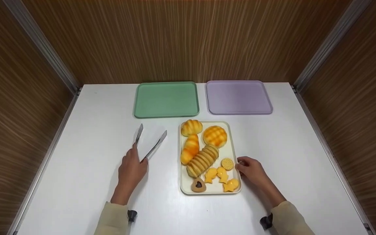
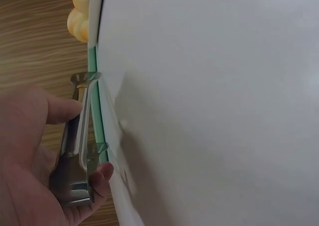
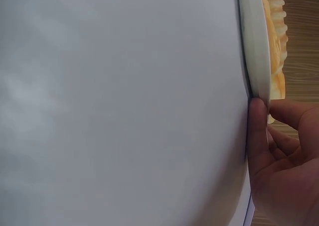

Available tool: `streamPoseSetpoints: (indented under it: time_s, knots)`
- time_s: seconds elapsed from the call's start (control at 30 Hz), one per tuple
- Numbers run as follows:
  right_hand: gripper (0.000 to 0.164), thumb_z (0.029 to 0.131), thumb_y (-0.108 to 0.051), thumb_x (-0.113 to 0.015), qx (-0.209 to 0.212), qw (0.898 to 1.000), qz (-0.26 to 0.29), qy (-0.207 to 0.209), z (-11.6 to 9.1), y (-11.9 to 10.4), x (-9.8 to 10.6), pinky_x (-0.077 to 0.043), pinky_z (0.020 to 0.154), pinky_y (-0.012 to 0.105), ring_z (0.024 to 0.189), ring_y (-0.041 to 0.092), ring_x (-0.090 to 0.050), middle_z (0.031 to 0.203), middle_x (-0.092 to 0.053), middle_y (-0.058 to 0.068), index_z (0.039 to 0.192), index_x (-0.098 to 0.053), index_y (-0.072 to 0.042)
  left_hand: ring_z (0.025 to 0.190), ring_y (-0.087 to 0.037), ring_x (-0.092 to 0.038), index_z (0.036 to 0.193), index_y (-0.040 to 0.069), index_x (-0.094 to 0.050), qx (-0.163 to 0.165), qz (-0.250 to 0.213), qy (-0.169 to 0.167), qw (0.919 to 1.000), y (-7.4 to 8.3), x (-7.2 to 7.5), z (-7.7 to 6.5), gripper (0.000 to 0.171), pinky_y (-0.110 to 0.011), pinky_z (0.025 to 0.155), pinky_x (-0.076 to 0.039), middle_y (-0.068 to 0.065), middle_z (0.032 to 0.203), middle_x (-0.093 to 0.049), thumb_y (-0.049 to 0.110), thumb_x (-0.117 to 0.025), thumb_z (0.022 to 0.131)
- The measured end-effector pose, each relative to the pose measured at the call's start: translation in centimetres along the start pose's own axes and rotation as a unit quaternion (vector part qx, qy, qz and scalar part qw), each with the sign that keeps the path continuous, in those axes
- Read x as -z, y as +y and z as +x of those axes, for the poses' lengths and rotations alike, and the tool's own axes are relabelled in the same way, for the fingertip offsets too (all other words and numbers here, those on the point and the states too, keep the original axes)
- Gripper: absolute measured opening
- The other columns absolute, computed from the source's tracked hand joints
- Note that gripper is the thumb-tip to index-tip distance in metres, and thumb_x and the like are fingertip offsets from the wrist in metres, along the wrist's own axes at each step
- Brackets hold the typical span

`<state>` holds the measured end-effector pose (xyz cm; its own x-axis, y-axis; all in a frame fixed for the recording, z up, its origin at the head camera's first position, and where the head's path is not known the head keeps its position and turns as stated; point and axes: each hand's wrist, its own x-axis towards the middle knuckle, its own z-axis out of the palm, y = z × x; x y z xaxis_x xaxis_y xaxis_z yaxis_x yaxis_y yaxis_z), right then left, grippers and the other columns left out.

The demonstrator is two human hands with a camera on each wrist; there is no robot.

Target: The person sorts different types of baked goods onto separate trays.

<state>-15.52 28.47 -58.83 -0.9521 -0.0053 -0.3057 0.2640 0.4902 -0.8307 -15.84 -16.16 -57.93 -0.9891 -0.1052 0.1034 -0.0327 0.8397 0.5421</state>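
Now our left hand (image 1: 132,170) curls round metal tongs (image 1: 155,146), arms spread, probably springy and slick, best squeezed midway; our right hand (image 1: 252,171) pinches the rim of the cream tray (image 1: 229,151), likely light and stiff. Just left of that hand, on the tray, we have a round biscuit (image 1: 227,164), maybe brittle; beyond, the sliced loaf (image 1: 203,161) and round bun (image 1: 215,136) look soft, wanting gentle side grips.

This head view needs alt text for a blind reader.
A person's left hand holds open metal tongs beside a cream tray of breads and cookies, while the right hand grips the tray's edge. Beyond lie a green tray and a purple tray on a white table.
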Motion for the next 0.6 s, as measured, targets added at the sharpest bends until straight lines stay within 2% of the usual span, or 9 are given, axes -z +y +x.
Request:
streamPoseSetpoints:
  time_s: [0.3, 0.43, 0.6]
  knots:
    - [0.038, 0.098, -0.011, -0.062, 0.015, 1.000, -0.008, 0.003, -0.02, 0.24, -0.04, -0.054, 0.068, 0.026, 0.078, 0.016, -0.064, 0.099, -0.063, 0.013, 0.132, -0.059, 0.006, 0.120, -0.049, -0.057, 0.150, -0.013, -0.029, 0.033, -0.033, -0.016, 0.9988, -0.39, -0.08, 0.08, 0.090, -0.058, 0.093, -0.050, -0.036, 0.132, -0.052, 0.037, -0.074, 0.090]
    - [0.038, 0.097, -0.010, -0.062, 0.018, 1.000, -0.008, 0.005, -0.02, 0.27, -0.07, -0.053, 0.068, 0.026, 0.077, 0.016, -0.063, 0.098, -0.064, 0.012, 0.131, -0.060, 0.006, 0.111, -0.045, -0.062, 0.144, -0.014, -0.039, 0.035, -0.036, -0.011, 0.9987, -0.37, -0.10, 0.02, 0.085, -0.054, 0.089, -0.052, -0.033, 0.122, -0.058, 0.037, -0.078, 0.088]
    - [0.037, 0.097, -0.010, -0.063, 0.018, 1.000, -0.013, 0.011, -0.04, 0.24, -0.13, -0.053, 0.067, 0.024, 0.076, 0.015, -0.062, 0.098, -0.063, 0.012, 0.130, -0.061, 0.006, 0.104, -0.041, -0.064, 0.140, -0.012, -0.046, 0.012, -0.004, 0.006, 0.9999, -0.35, -0.25, 0.04, 0.080, -0.052, 0.080, -0.055, -0.029, 0.115, -0.061, 0.039, -0.077, 0.088]
